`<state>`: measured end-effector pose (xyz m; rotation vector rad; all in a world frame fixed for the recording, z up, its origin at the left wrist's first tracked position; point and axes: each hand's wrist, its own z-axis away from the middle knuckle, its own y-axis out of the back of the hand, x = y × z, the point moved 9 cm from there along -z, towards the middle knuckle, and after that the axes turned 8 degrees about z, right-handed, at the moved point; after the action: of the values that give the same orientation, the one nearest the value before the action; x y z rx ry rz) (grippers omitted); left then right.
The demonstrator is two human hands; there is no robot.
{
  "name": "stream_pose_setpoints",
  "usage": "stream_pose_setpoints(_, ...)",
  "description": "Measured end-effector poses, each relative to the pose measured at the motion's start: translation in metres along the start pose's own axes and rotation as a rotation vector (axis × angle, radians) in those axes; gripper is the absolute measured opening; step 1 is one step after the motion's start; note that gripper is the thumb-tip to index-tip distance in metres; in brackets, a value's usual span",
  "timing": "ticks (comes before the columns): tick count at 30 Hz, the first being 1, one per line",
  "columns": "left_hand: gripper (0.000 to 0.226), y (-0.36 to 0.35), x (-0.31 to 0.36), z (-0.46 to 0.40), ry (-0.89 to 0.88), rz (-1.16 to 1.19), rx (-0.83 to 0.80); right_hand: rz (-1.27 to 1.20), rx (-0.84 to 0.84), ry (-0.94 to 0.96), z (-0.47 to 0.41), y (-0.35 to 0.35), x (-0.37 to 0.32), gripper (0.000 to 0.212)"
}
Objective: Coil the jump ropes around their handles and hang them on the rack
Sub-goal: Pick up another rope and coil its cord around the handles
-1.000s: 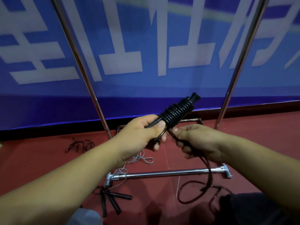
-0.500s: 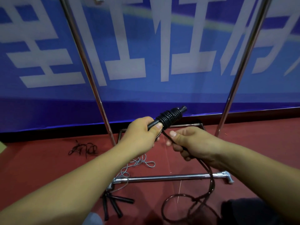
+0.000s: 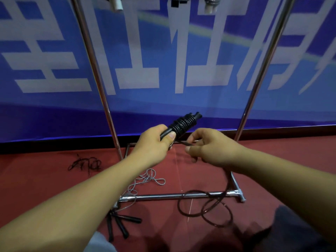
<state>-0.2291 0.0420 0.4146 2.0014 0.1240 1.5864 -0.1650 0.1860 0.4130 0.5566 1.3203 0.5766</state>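
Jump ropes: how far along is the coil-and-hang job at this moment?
Done: three coiled bundles seem to hang at the top edge, cropped. In hand: left hand grips the black handles, partly wound; right hand pinches the rope, loose loops trailing on the floor. Left: a grey rope, black handles and a tangle on the floor.

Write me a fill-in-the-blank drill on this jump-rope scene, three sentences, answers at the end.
1. The left hand grips the ____ wrapped in black rope coils.
2. The right hand pinches the rope just ____ the coils.
3. The loose rope loops lie on the floor across the rack's ____ bar.

Missing words: handles; below; bottom
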Motion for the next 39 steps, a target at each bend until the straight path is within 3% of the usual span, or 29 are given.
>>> stream_pose_setpoints(3,0.024,-0.003,-0.008,-0.002,0.011,-0.012,-0.001,0.206,0.102,0.035,-0.005,0.006,0.013,0.015)
stream_pose_setpoints(6,0.025,-0.012,-0.014,-0.001,0.029,-0.033,-0.03,0.339,0.255,0.022,-0.007,0.009,0.03,0.031)
stream_pose_setpoints(9,0.025,-0.012,-0.018,-0.008,0.054,-0.043,0.003,0.331,0.212,0.027,-0.016,0.005,0.028,0.037)
stream_pose_setpoints(18,0.026,-0.011,-0.015,-0.017,0.049,-0.032,0.012,-0.429,-0.027,-0.138,-0.014,-0.022,0.045,0.032)
stream_pose_setpoints(22,0.026,-0.001,-0.009,-0.022,0.005,-0.08,0.071,-0.589,-0.08,-0.194,-0.007,-0.032,0.037,0.032)
stream_pose_setpoints(34,0.025,0.009,-0.039,-0.035,0.056,-0.481,0.014,-0.258,-0.124,-0.097,-0.003,-0.033,0.022,0.034)
stream_pose_setpoints(39,0.02,0.003,-0.057,-0.035,0.123,-0.577,-0.178,-0.18,-0.079,-0.06,-0.012,-0.021,0.021,0.045)
